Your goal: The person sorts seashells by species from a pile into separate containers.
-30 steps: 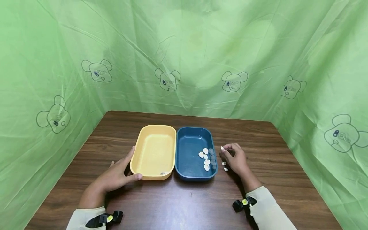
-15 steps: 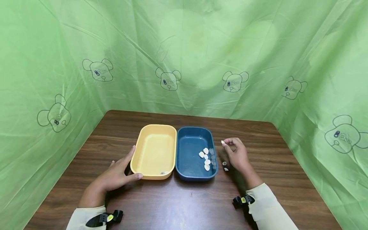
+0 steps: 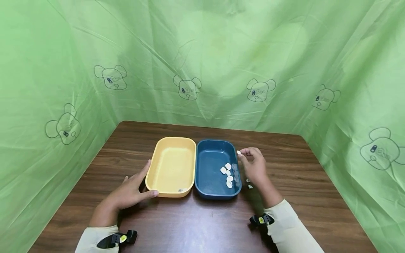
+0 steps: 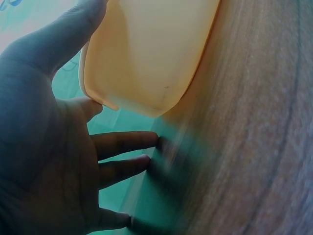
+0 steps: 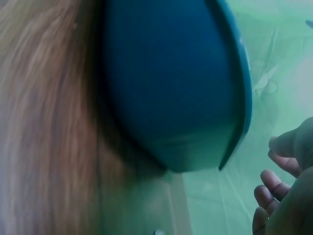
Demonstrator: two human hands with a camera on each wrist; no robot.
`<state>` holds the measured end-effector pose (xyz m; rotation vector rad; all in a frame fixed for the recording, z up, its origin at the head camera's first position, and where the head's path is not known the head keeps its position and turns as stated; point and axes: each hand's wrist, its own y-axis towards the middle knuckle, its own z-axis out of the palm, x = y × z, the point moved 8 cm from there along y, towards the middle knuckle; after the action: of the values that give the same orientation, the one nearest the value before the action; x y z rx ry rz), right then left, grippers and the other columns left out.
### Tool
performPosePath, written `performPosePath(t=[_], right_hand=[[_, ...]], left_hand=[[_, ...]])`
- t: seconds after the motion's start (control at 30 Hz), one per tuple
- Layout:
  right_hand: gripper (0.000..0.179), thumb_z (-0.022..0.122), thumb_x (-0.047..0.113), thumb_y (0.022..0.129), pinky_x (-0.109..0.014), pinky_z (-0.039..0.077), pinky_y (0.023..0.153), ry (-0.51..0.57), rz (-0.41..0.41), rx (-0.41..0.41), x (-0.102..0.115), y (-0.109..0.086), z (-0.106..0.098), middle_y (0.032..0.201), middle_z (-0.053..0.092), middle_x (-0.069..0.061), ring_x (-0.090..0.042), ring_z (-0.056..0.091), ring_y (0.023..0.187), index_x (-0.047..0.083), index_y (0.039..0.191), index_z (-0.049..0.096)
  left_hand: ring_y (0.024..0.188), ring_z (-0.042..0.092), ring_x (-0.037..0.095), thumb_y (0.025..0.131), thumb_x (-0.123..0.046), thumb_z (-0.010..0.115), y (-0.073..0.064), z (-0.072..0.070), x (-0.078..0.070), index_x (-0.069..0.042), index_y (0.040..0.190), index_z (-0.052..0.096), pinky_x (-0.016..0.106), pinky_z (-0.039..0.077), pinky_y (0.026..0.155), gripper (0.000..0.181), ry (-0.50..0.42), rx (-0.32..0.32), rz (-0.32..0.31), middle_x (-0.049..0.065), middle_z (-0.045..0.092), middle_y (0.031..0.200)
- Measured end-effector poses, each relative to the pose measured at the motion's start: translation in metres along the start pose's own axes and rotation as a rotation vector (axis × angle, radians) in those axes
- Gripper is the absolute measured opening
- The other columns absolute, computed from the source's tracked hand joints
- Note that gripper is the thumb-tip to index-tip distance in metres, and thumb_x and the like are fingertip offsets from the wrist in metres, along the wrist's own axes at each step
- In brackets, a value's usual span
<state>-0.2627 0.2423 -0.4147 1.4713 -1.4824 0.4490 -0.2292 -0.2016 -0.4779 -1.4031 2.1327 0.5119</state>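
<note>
1. Right hand (image 3: 254, 167) has thumb and fingertip clamped on a small white piece (image 3: 238, 152); the other fingers are bent, per right wrist view.
2. Held piece is just right of the blue tray (image 3: 210, 182), beside the far part of its right rim. Can't tell whether it touches the rim.
3. Five white pieces (image 3: 230, 178) sit in the blue tray, clustered toward the right wall, near half. The wall shows their reflections.
4. Two more small pieces (image 3: 250, 187) lie on the table right of the blue tray, close to the right hand's wrist.
5. Yellow tray (image 3: 171, 168) stands left of the blue one, long sides alongside. One small greyish piece (image 3: 182, 190) in its near right corner.
6. Left hand (image 3: 131, 193) is spread, fingers apart, at the yellow tray's near left corner: thumb on the near rim, forefinger against the left side.
7. Both wrists wear black devices (image 3: 117, 240) over or beside pale sleeves (image 3: 292, 228).
8. Table (image 3: 202, 225) is dark wood grain. Green sheet (image 3: 218, 109) hangs behind and on both sides, printed with animal heads (image 3: 187, 89).
</note>
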Motion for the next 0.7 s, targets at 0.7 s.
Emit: performPosePath(t=[0.7], right_hand=[[0.008, 0.077, 0.008, 0.102, -0.056, 0.050, 0.104, 0.093, -0.038, 0.100, 0.062, -0.014, 0.055, 0.123, 0.070, -0.017, -0.040, 0.062, 0.120, 0.003, 0.108, 0.078]], left_hand=[[0.154, 0.040, 0.063, 0.095, -0.058, 0.079, -0.001, 0.000, 0.000, -0.021, 0.178, 0.002, 0.097, 0.013, 0.112, 0.119, 0.016, -0.008, 0.004, 0.021, 0.031, 0.178]])
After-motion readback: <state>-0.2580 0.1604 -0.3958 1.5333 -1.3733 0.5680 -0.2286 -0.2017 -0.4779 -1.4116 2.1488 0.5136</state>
